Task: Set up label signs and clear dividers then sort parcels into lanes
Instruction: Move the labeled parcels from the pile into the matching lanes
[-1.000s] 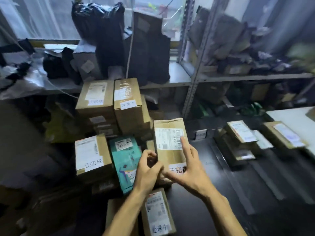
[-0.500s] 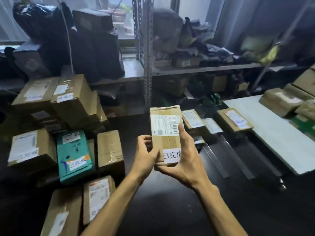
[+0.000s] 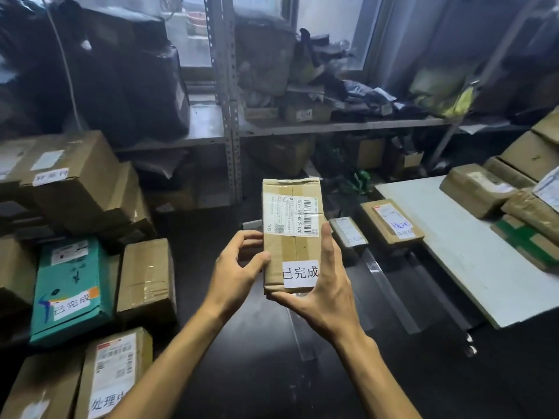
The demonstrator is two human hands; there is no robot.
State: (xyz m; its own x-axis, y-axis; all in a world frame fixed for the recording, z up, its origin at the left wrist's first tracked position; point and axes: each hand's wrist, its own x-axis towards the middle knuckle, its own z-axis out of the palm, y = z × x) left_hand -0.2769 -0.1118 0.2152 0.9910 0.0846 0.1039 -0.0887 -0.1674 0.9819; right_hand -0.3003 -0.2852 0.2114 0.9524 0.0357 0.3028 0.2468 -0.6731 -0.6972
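- Brown cardboard parcel (image 3: 292,237) is held upright above the dark table (image 3: 272,373), between both hands; a white label (image 3: 300,273) sits at its lower end
- left hand (image 3: 236,276) pinches its left edge, thumb in front, fingers curled behind; right hand (image 3: 326,285) clasps its right side and bottom edge
- clear dividers (image 3: 390,297) lie on the table just beyond; a teal parcel (image 3: 71,285) stands among boxes at the left; a white board (image 3: 472,252) lies at the right

The held parcel (image 3: 292,234) is tan with white labels; the near-left parcel (image 3: 71,290) teal; the bench (image 3: 272,358) black.
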